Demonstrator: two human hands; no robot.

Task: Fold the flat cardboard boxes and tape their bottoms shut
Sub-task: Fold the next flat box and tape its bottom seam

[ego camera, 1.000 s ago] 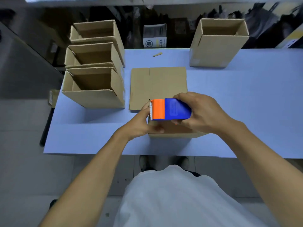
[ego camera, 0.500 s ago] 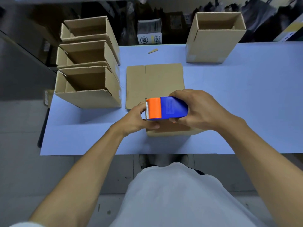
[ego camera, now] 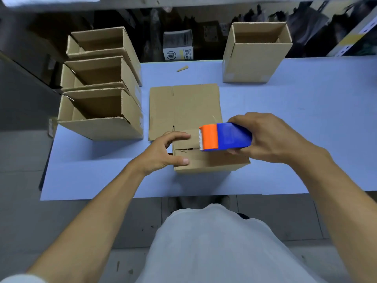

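- Box [ego camera: 210,160] with its bottom flaps folded shut stands near the table's front edge, the seam between the flaps running left to right and showing as a dark gap at its left part.
- Left hand [ego camera: 163,153] grips the box's left end, fingers curled over the far flap and thumb on the near flap.
- Right hand [ego camera: 267,137] is closed round a tape dispenser [ego camera: 225,136], blue body with an orange front, held over the seam with its toothed edge facing left.
- Flat cardboard [ego camera: 183,107] lies on the blue table [ego camera: 306,123] just beyond the box, its near edge partly behind the box.
- 3 open boxes [ego camera: 102,111] stand in a row along the table's left side, from near to far.
- 1 more open box [ego camera: 257,54] stands at the far edge, right of centre.
- Small cardboard scrap [ego camera: 182,68] lies at the far edge between the box groups.
- Printed carton [ego camera: 178,48] sits beyond the table, in the dark.
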